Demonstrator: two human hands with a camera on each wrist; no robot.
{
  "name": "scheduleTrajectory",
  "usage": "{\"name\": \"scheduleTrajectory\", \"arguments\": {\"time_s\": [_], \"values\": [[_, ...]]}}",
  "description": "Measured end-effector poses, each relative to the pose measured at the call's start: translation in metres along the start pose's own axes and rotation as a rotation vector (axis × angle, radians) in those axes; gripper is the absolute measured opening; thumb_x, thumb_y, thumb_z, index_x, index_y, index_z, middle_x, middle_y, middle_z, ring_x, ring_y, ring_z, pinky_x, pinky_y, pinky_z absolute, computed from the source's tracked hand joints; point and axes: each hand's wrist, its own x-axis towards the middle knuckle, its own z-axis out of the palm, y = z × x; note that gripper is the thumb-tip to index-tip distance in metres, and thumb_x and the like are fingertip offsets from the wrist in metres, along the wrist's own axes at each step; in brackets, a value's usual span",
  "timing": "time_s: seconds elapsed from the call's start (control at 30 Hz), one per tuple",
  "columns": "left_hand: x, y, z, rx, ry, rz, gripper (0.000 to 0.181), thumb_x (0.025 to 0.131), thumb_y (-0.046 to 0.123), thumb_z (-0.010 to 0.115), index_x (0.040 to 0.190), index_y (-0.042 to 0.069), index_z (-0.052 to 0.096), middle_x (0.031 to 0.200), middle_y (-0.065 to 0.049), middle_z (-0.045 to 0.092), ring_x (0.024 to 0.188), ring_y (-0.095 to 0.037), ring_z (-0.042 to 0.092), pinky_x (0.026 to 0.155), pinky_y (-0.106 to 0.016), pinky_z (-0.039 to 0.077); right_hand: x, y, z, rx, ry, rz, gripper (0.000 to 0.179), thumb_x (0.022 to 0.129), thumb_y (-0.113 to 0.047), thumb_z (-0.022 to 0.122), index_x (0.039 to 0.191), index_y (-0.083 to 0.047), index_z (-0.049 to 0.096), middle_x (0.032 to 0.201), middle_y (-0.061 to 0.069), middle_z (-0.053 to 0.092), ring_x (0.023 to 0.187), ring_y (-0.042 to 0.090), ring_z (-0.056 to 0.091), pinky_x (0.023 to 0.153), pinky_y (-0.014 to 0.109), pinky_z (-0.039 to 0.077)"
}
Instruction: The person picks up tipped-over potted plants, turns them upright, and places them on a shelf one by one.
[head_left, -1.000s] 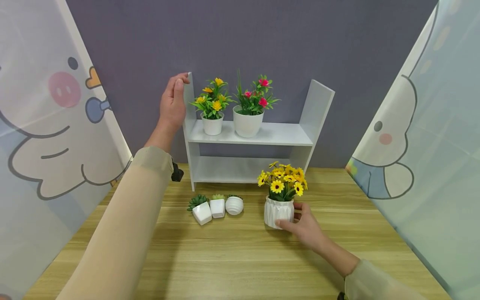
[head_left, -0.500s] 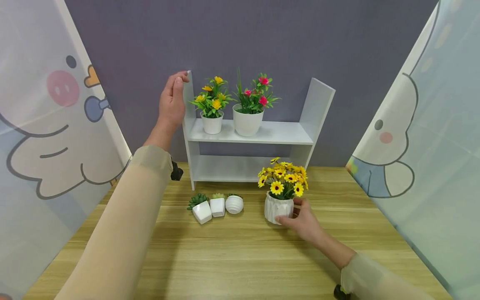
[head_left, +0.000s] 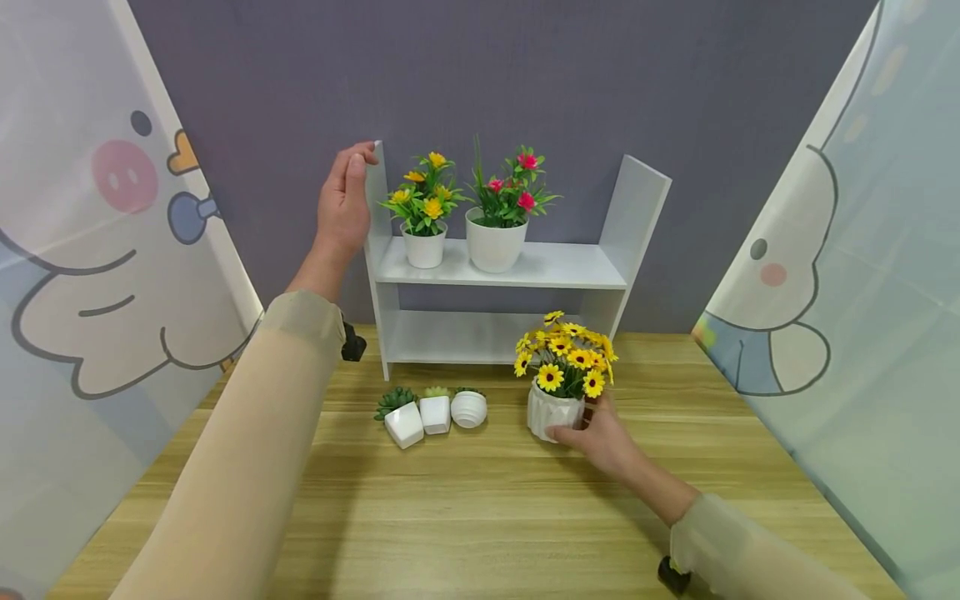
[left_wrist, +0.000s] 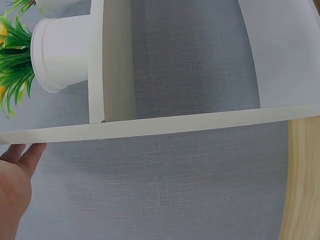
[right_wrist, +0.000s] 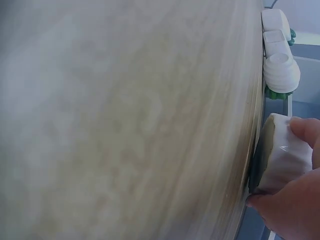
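My right hand (head_left: 606,442) grips a ribbed white pot (head_left: 553,410) of yellow daisy-like flowers (head_left: 570,354), thumb on the near side. The right wrist view shows the pot's underside (right_wrist: 263,150) tipped up, apparently just off the table; the fingers behind it are partly hidden. Up at the left, my left hand (head_left: 345,204) touches the outside of the white shelf's left side panel (head_left: 378,200) near its top. Its fingertips (left_wrist: 35,150) meet the panel in the left wrist view. On the upper board stand a yellow-flowered pot (head_left: 425,248) and a larger pink-flowered pot (head_left: 496,242).
Three small white succulent pots lie tipped over before the shelf: a square one (head_left: 405,426), another square one (head_left: 435,415) and a round ribbed one (head_left: 469,410). The shelf's right panel (head_left: 636,217) rises behind the daisies. Cartoon-printed cloths flank the wooden table (head_left: 450,517).
My right hand has moved the daisy pot slightly away from me, toward the shelf, with a small tilt. My left hand stays at the side panel.
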Motion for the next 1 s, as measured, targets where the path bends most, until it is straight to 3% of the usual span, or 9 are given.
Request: {"name": "scheduleTrajectory", "arguments": {"time_s": [0.17,0.3,0.5,0.83,1.0], "values": [[0.000,0.003,0.000,0.003,-0.001,0.002,0.040,0.122,0.032,0.033,0.139,0.004,0.055,0.169,-0.002,0.052,0.161,-0.017,0.041,0.134,-0.030,0.028,0.005,0.000,0.003,-0.029,0.014,-0.053,0.107,0.083,-0.010,0.097,0.163,-0.005,0.027,0.161,0.025,0.046,0.149,0.046,0.052,0.124,0.061,0.044],[0.001,0.000,-0.001,0.001,-0.010,-0.004,0.039,0.121,0.038,0.035,0.136,0.010,0.057,0.168,0.004,0.053,0.159,-0.011,0.042,0.133,-0.029,0.029,0.005,-0.004,0.005,-0.077,0.014,-0.065,0.112,0.078,-0.010,0.098,0.165,-0.005,0.028,0.162,0.025,0.046,0.151,0.047,0.049,0.127,0.063,0.038],[-0.001,0.002,-0.002,0.006,-0.020,-0.014,0.037,0.121,0.039,0.035,0.135,0.014,0.058,0.168,0.004,0.052,0.160,-0.011,0.041,0.134,-0.031,0.028,0.003,-0.003,0.010,-0.154,0.020,-0.079,0.098,0.076,-0.009,0.097,0.156,0.000,0.042,0.153,0.026,0.057,0.145,0.048,0.053,0.129,0.065,0.035],[0.000,0.000,-0.002,-0.006,-0.002,0.012,0.040,0.121,0.035,0.034,0.137,0.005,0.057,0.167,0.002,0.053,0.160,-0.014,0.042,0.132,-0.030,0.030,0.006,-0.004,0.017,-0.119,0.082,-0.133,0.101,0.072,-0.009,0.101,0.156,-0.005,0.045,0.153,0.021,0.057,0.146,0.045,0.052,0.130,0.065,0.031],[0.002,-0.002,-0.001,-0.001,-0.011,-0.005,0.039,0.121,0.035,0.034,0.138,0.007,0.056,0.168,0.002,0.052,0.161,-0.013,0.041,0.133,-0.030,0.029,0.007,-0.002,0.011,-0.060,0.003,-0.184,0.096,0.076,-0.007,0.100,0.155,-0.003,0.046,0.154,0.022,0.057,0.148,0.046,0.052,0.129,0.065,0.032]]}}
